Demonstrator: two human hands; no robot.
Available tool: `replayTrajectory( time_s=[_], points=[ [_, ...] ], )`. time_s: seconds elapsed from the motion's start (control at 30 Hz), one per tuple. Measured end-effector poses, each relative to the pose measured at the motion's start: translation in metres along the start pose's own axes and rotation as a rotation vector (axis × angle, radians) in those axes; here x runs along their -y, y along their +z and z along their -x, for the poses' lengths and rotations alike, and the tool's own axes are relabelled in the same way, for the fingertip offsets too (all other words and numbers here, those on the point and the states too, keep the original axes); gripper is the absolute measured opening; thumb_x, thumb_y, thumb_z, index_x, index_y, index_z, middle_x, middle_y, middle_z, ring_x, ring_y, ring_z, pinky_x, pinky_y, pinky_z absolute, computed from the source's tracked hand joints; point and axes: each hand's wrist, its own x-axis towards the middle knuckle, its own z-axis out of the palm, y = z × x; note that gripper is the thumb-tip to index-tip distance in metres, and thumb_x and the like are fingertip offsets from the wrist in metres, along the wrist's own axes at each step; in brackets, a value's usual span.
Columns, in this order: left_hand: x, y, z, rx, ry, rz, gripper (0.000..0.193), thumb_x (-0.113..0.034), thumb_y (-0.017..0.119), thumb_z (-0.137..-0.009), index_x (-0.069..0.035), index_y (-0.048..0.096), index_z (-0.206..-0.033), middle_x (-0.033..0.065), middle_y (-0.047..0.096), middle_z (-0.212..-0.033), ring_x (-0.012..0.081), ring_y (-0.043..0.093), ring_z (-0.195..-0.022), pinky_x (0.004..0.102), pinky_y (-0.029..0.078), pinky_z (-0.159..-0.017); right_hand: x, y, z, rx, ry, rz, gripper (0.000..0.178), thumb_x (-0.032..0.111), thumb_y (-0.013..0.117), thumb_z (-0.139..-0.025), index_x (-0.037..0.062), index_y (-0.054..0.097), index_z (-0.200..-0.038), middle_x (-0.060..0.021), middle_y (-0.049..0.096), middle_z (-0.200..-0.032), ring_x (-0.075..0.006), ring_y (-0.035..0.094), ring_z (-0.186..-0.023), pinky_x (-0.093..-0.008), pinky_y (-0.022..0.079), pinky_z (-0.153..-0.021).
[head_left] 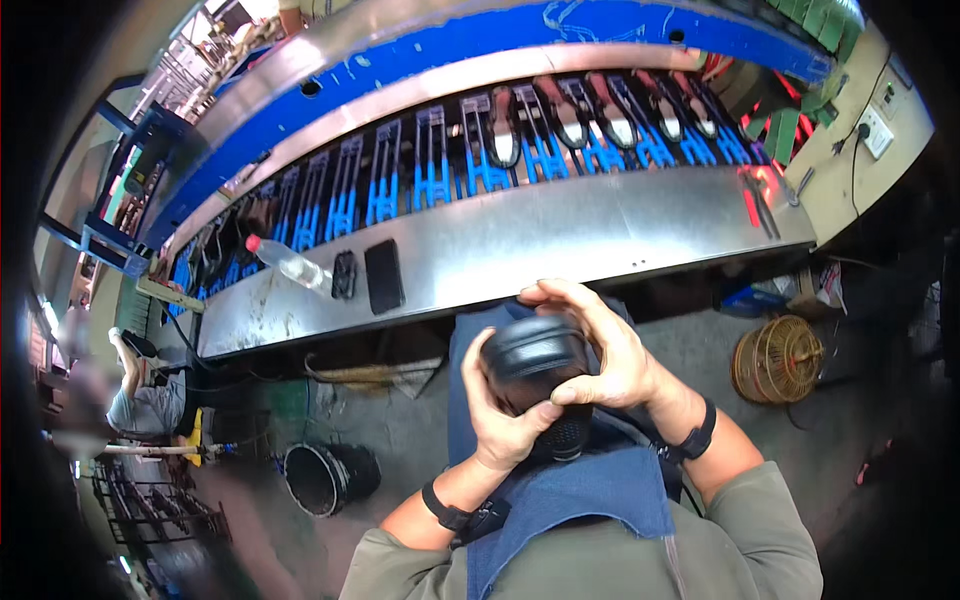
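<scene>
A black leather shoe (536, 347) is held in front of my lap, over my blue apron (610, 490). Its padded, rounded end points up towards the metal ledge, and a dotted dark part shows at the lower end. My left hand (500, 425) wraps round its left side, thumb across the lower front. From the right, my right hand (612, 350) grips it with fingers over the far side and thumb pressed near the left one. The palms hide much of the shoe's sides.
Ahead runs a steel ledge (560, 232) bearing a clear bottle (290, 265), a black phone (384, 276) and red-handled pliers (758, 203). Behind it, blue racks (432, 160) carry several shoes (503, 130). A black bucket (313, 480) and a wicker basket (775, 360) stand on the floor. Another person (150, 400) is at left.
</scene>
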Motion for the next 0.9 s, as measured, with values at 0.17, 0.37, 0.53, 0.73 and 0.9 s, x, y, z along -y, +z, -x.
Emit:
replayTrajectory(
  time_s=[0.17, 0.37, 0.53, 0.73, 0.9],
  points=[
    [0.036, -0.022, -0.001, 0.097, -0.04, -0.201, 0.114, -0.022, 0.089, -0.075, -0.003, 0.013, -0.158, 0.0173, 0.046, -0.142, 0.0301, 0.052, -0.129, 0.0415, 0.043, -0.109, -0.053, 0.001, 0.035, -0.068, 0.349, -0.3, 0.093, 0.018, 0.085, -0.077, 0.0026, 0.035, -0.153, -0.0124, 0.054, -0.141, -0.0218, 0.053, -0.129, -0.0353, 0.039, -0.111],
    [0.068, -0.026, -0.029, 0.054, -0.07, -0.352, 0.081, -0.018, 0.086, -0.076, 0.001, 0.047, -0.144, 0.0177, 0.058, -0.132, 0.0282, 0.06, -0.121, 0.0377, 0.047, -0.104, -0.092, 0.003, 0.035, -0.219, 0.275, -0.133, 0.069, 0.024, 0.068, -0.094, 0.0006, 0.04, -0.152, -0.0145, 0.05, -0.147, -0.0213, 0.049, -0.133, -0.0348, 0.036, -0.113],
    [0.089, -0.024, -0.037, -0.012, -0.029, -0.374, 0.073, -0.02, 0.085, -0.079, 0.002, 0.052, -0.141, 0.0165, 0.063, -0.123, 0.028, 0.065, -0.112, 0.037, 0.052, -0.097, -0.101, 0.009, 0.03, -0.366, 0.344, -0.127, 0.058, 0.017, 0.064, -0.096, -0.0006, 0.045, -0.148, -0.0124, 0.061, -0.131, -0.0145, 0.059, -0.114, -0.0281, 0.047, -0.099],
    [0.101, -0.02, -0.038, -0.126, -0.203, -0.255, 0.068, -0.025, 0.081, -0.085, 0.004, 0.05, -0.139, 0.0166, 0.06, -0.13, 0.0234, 0.059, -0.119, 0.0358, 0.046, -0.105, -0.112, 0.02, 0.052, -0.415, 0.409, 0.17, 0.062, 0.026, 0.052, -0.104, 0.0006, 0.032, -0.156, -0.0233, 0.04, -0.155, -0.0301, 0.041, -0.143, -0.0392, 0.036, -0.115],
    [0.087, -0.06, -0.059, -0.25, -0.404, 0.513, 0.033, -0.02, 0.064, -0.099, -0.001, 0.056, -0.125, 0.0121, 0.068, -0.114, 0.0239, 0.067, -0.105, 0.0408, 0.055, -0.093, -0.078, -0.02, 0.11, -0.183, 0.481, 0.179, 0.063, 0.037, 0.044, -0.106, -0.0061, 0.034, -0.152, -0.0214, 0.041, -0.153, -0.0289, 0.041, -0.142, -0.0391, 0.03, -0.118]
  ],
)
